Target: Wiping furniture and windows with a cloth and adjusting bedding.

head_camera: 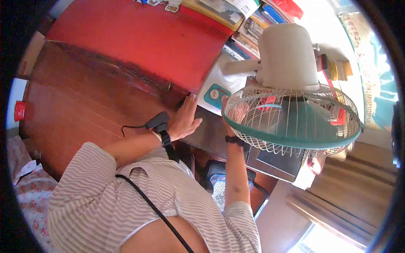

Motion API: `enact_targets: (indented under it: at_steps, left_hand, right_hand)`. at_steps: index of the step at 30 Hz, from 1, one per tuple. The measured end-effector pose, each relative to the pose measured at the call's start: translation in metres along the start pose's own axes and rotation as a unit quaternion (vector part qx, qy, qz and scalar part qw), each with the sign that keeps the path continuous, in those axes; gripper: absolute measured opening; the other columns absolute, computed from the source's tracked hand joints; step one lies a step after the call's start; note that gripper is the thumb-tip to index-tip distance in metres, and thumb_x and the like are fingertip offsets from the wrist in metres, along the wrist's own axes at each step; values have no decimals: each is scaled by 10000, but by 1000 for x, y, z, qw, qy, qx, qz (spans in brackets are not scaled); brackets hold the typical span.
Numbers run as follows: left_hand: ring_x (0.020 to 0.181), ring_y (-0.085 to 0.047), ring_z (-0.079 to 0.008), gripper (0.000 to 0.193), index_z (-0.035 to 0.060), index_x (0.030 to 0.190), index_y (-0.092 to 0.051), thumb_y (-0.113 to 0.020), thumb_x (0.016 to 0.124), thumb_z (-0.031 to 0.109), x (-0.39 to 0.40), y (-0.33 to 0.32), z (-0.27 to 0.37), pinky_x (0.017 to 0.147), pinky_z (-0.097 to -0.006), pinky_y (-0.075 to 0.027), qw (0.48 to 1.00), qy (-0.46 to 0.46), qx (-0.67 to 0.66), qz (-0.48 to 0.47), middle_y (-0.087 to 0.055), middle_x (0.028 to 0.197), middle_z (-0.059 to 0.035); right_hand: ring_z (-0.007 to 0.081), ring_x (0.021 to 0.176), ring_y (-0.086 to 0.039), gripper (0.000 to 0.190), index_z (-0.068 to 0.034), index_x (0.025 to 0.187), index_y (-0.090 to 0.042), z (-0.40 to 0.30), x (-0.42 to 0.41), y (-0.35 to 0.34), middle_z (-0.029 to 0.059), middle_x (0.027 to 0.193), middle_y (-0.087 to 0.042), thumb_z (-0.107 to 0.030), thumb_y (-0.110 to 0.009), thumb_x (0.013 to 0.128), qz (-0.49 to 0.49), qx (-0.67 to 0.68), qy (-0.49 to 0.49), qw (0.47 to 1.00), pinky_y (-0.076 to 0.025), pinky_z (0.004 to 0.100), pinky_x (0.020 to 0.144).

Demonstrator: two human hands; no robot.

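Observation:
A table fan stands in front of me, with a white motor housing (288, 57), a wire cage with a green ring (284, 138) and green blades (305, 118). Its white base (207, 102) carries a green control panel (225, 92) with a round dial (214, 94). My left hand (185, 120) is beside the base's near left corner, fingers straight and thumb apart, nothing in it. Whether its fingertips touch the base is unclear. Behind the cage wires, my right hand (234, 113) is raised by the base's right side. The wires partly hide its fingers and any grip.
A red surface (142, 44) extends to the left of the fan, above brown wooden boards (76, 91). Books (253, 31) and a framed picture (221, 12) lie beyond. A dark tabletop (207, 132) runs under my hands. A chair's blue patterned seat (219, 191) shows below.

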State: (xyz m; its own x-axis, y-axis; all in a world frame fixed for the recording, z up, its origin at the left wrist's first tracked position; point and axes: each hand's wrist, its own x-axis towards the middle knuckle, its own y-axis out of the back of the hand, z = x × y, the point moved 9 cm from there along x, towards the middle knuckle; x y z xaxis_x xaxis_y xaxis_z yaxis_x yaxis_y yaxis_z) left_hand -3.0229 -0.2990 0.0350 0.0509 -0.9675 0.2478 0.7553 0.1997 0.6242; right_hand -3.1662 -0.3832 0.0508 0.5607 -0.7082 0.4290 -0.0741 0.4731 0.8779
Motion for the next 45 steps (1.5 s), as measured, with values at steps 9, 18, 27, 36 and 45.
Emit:
enact_targets:
  at_steps: [9,18,27,36,45]
  left_hand:
    - [1240,-175,-551,847,-151,1273,-196,-691,705,235,0,-21,1,1041,-550,-179,999,17,36,7,-177,1313,-387]
    - [1281,-143,-487,904,-119,1328,-152,-686,691,236,-11,-65,-48,1082,-501,-117,994,80,41,-55,-140,1367,-351]
    - [1239,-340,-361,676,-41,1320,-322,-628,757,173,-4,-22,11,1037,-407,-252,990,-12,102,-101,-370,1318,-260]
    - [1301,-246,-393,666,-28,1318,-322,-626,738,91,-21,-99,86,1065,-437,-225,975,-56,-5,-216,-236,1411,-246]
    - [1281,-296,-384,618,2,1325,-325,-597,779,98,-11,-108,96,1030,-413,-289,977,-21,14,-210,-276,1393,-246]
  right_hand:
    - [380,1138,-436,377,15,1148,-490,-3,-50,-40,236,1236,-437,-183,-542,831,-43,-84,-14,995,-368,502,951]
    - [360,1066,-486,375,-39,1133,-542,22,-46,-43,182,1168,-515,-176,-571,786,-77,172,-117,975,-413,463,901]
    - [331,999,-505,317,-99,1062,-583,204,-151,23,128,1089,-546,-127,-605,747,3,85,-386,918,-451,429,814]
    - [382,1140,-415,416,-98,1104,-554,214,-51,20,205,1232,-443,-122,-601,692,92,231,-291,924,-403,467,908]
    - [367,1189,-355,430,-159,1091,-551,228,-3,-96,172,1301,-395,-224,-612,671,35,177,-287,941,-343,594,827]
